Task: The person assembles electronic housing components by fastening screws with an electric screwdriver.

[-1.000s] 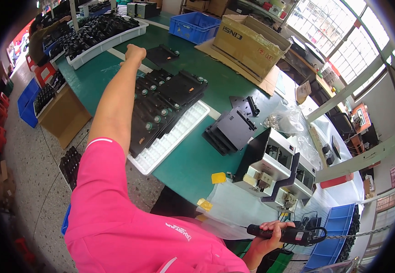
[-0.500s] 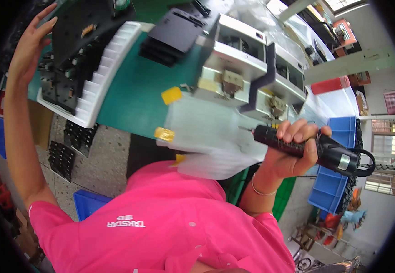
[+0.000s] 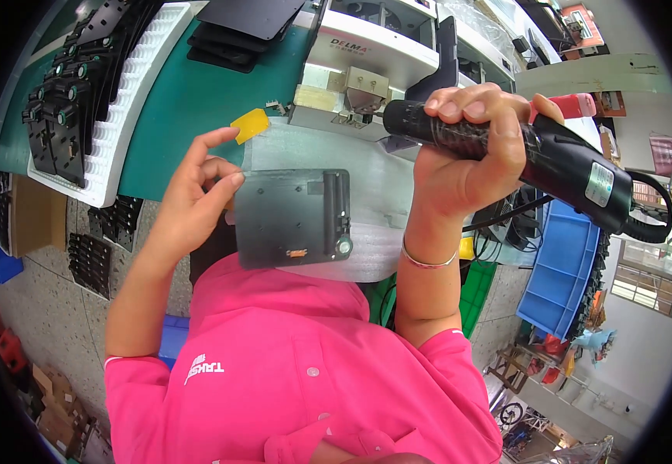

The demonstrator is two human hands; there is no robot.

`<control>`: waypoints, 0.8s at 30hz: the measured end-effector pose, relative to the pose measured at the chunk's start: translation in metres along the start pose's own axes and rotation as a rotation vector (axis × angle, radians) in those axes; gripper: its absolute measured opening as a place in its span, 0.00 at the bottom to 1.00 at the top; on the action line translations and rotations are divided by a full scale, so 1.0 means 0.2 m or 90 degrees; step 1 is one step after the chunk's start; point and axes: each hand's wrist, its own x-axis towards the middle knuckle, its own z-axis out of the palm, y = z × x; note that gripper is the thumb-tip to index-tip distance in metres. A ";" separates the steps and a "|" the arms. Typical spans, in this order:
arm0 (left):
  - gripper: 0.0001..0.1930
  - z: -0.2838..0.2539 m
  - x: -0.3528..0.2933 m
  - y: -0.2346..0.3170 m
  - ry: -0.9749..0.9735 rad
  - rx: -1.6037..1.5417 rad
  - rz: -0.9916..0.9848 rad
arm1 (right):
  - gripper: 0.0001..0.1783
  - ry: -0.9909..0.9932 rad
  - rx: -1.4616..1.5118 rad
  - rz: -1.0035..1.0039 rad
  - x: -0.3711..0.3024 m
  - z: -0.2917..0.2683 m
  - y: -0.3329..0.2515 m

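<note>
My left hand pinches the left edge of a flat black plastic panel, which carries a small orange part and a round part near its right side. The panel is over a white foam sheet, close to my body. In my right hand is a black electric screwdriver, fingers wrapped round its barrel. Its front end points left at the outlet of a white screw feeder; whether the bit touches is hard to see.
A white ribbed tray with several black panels stands at the left of the green bench mat. Flat black plates are stacked at the back. Yellow tape lies at the foam's edge. Blue bins are at the right.
My left hand has come from the tray at the far left to the front of my body, now with a black panel. My right hand has raised the screwdriver to the screw feeder.
</note>
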 end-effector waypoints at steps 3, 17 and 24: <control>0.25 0.02 0.05 -0.08 0.051 0.137 0.067 | 0.25 -0.013 -0.008 0.000 -0.01 0.00 0.03; 0.22 0.04 0.15 -0.04 0.142 0.503 0.237 | 0.24 -0.087 -0.043 -0.009 0.01 0.01 0.11; 0.17 0.04 0.17 -0.07 0.212 0.695 0.337 | 0.24 -0.285 -0.074 0.034 0.10 0.00 0.15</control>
